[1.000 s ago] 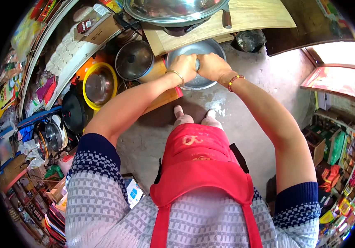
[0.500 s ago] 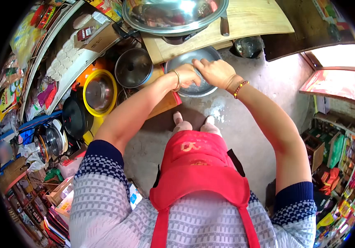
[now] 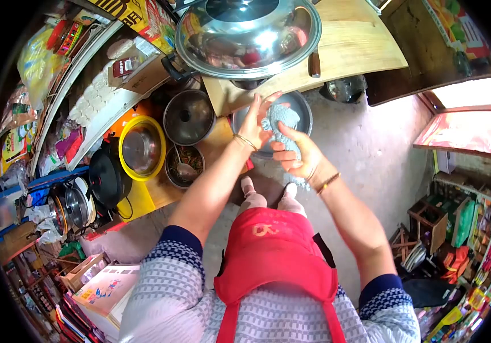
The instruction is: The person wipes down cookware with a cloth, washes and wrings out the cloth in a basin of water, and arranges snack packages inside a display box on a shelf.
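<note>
My right hand (image 3: 303, 153) is closed around a crumpled light blue-grey cloth (image 3: 282, 119), with the thumb lying across it. Just left of the cloth, my left hand (image 3: 254, 121) has its fingers spread and pointing up; whether a finger touches the cloth I cannot tell. Below both hands sits a grey metal basin (image 3: 307, 108) on the floor side of the wooden board (image 3: 354, 43); the hands and cloth hide much of its inside. A large wok with a shiny domed lid (image 3: 251, 48) stands on the board, above the hands in view.
To the left are a dark round pot (image 3: 188, 114), a pot of food (image 3: 185, 166) with a ladle, a yellow-rimmed bowl (image 3: 141, 147) and a black pan (image 3: 110, 171). Egg trays (image 3: 94, 88) line a shelf. A knife handle (image 3: 314, 64) overhangs the board. Stocked shelves (image 3: 485, 228) stand right.
My hands were clenched together over the basin; now they are apart. The cloth shows in my right hand, and my left hand has opened. The view has shifted, revealing the food pot.
</note>
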`<state>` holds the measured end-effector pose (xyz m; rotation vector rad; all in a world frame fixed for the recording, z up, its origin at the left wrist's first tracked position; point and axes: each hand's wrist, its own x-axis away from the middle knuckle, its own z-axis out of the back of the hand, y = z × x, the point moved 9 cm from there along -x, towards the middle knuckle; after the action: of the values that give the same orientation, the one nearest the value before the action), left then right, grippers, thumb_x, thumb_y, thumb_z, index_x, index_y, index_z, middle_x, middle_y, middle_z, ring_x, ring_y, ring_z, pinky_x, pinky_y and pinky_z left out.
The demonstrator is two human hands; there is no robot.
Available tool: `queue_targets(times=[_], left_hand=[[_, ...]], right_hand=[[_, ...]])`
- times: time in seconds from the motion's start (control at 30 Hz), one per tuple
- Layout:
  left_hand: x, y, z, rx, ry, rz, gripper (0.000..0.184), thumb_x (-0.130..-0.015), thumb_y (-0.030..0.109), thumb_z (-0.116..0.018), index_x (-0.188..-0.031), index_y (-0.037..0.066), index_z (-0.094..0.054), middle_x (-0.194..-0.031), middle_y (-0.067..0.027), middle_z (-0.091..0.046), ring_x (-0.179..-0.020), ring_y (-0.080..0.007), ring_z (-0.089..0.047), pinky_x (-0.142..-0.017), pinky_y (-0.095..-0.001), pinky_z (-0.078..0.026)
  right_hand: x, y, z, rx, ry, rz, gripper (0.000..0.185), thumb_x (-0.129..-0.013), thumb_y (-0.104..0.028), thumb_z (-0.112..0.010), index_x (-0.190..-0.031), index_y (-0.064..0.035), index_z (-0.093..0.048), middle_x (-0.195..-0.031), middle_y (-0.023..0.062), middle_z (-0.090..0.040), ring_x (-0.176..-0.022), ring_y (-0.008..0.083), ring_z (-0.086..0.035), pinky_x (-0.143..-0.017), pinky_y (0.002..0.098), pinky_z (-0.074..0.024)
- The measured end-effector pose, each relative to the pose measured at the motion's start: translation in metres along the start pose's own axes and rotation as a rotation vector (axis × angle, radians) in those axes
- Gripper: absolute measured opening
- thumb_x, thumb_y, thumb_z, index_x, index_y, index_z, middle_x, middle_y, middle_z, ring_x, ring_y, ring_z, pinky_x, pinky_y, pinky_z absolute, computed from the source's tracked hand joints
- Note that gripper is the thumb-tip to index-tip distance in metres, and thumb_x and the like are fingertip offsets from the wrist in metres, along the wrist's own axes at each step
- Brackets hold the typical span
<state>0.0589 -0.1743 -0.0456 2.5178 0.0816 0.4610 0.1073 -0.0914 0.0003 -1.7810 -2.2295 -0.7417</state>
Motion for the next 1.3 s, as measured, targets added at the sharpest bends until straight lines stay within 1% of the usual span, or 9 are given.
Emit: queue_targets(times=[0.13,0.37,0.47,0.5,0.6,0.73,1.0,1.2,1.3], left_hand=[[0.016,0.022,-0.078,0.229,-0.445,-0.066,0.070,-0.089,0.047,-0.055,-0.140,0.005,-0.030,-0.113,-0.0186,-0.056,-0.104,-0.0333,-0.057,-0.086,-0.0484,-0.049],[0.004,0.021,-0.058,-0.463,-0.021,0.030,0.013,-0.091,0.012,-0.055,-0.093,-0.001,-0.058,-0.064,-0.0044,-0.053,-0.058,-0.0129,-0.054,-0.057,-0.0263,-0.045],[0.003,0.030,-0.037,-0.603,0.196,-0.275,0.019,-0.090,0.016,-0.057,-0.096,-0.002,-0.057,-0.067,-0.0030,-0.052,-0.059,-0.0129,-0.051,-0.059,-0.0281,-0.044],[0.005,0.031,-0.026,-0.581,0.345,-0.306,0.017,-0.090,0.016,-0.056,-0.095,-0.001,-0.058,-0.069,-0.0026,-0.054,-0.062,-0.0111,-0.052,-0.061,-0.0258,-0.044],[0.014,0.029,-0.002,-0.579,0.564,-0.296,0.015,-0.091,0.014,-0.055,-0.095,0.001,-0.059,-0.070,-0.0019,-0.054,-0.069,-0.0100,-0.053,-0.064,-0.0247,-0.043],[0.029,0.019,-0.013,-0.277,0.336,0.056,0.041,-0.095,0.041,-0.048,-0.107,0.003,-0.059,-0.083,-0.0067,-0.061,-0.082,-0.0147,-0.058,-0.079,-0.0288,-0.046],[0.031,0.025,-0.089,0.442,-0.422,-0.069,0.078,-0.087,0.065,-0.041,-0.139,0.007,-0.035,-0.113,-0.0128,-0.057,-0.105,-0.0272,-0.054,-0.099,-0.0554,-0.037],[0.064,0.072,-0.142,0.728,-1.089,-0.241,0.049,-0.093,0.024,-0.056,-0.139,0.020,-0.040,-0.074,0.0079,-0.048,-0.077,-0.0072,-0.049,-0.083,-0.0325,-0.041],[0.061,0.075,-0.130,0.505,-0.808,-0.157,0.033,-0.095,0.021,-0.051,-0.128,0.017,-0.049,-0.066,0.0057,-0.043,-0.064,-0.0080,-0.046,-0.072,-0.0274,-0.041]], right_hand=[[0.000,0.015,-0.042,-0.231,-0.407,0.050,0.034,-0.093,-0.034,-0.054,-0.104,-0.0013,-0.048,-0.074,0.0026,-0.045,-0.046,0.0081,-0.039,-0.032,0.0199,-0.0292],[0.005,-0.031,0.012,0.732,0.431,0.449,0.026,-0.077,-0.010,-0.064,-0.098,-0.0002,-0.053,-0.063,0.0036,-0.054,-0.048,0.0116,-0.050,-0.037,0.0248,-0.0349],[0.018,-0.055,-0.001,1.372,0.779,0.564,0.030,-0.075,-0.012,-0.062,-0.096,0.0058,-0.051,-0.078,0.0176,-0.063,-0.062,0.0216,-0.063,-0.049,0.0353,-0.0479],[0.022,-0.067,-0.002,1.555,0.849,1.024,0.042,-0.074,-0.015,-0.064,-0.106,0.0077,-0.049,-0.077,0.0239,-0.065,-0.073,0.0341,-0.067,-0.062,0.0433,-0.0511],[0.025,-0.057,-0.018,1.914,0.970,0.818,0.053,-0.074,-0.020,-0.067,-0.116,0.0050,-0.046,-0.084,0.0282,-0.064,-0.081,0.0420,-0.064,-0.069,0.0475,-0.0500],[0.036,-0.047,-0.029,2.122,0.896,1.051,0.046,-0.079,-0.026,-0.068,-0.111,0.0006,-0.050,-0.069,0.0124,-0.064,-0.057,0.0220,-0.063,-0.053,0.0331,-0.0502],[0.009,0.052,-0.074,-0.254,-0.469,0.009,0.043,-0.090,-0.040,-0.058,-0.108,-0.0022,-0.048,-0.072,0.0034,-0.047,-0.046,0.0085,-0.041,-0.031,0.0191,-0.0269],[0.023,0.063,-0.116,-0.467,-0.684,0.116,0.042,-0.092,-0.025,-0.054,-0.119,0.0026,-0.037,-0.077,0.0036,-0.044,-0.050,0.0107,-0.044,-0.033,0.0226,-0.0307],[0.025,0.053,-0.109,-0.340,-0.622,0.086,0.039,-0.090,-0.020,-0.054,-0.117,0.0036,-0.038,-0.077,0.0017,-0.045,-0.050,0.0090,-0.043,-0.033,0.0223,-0.0318]])
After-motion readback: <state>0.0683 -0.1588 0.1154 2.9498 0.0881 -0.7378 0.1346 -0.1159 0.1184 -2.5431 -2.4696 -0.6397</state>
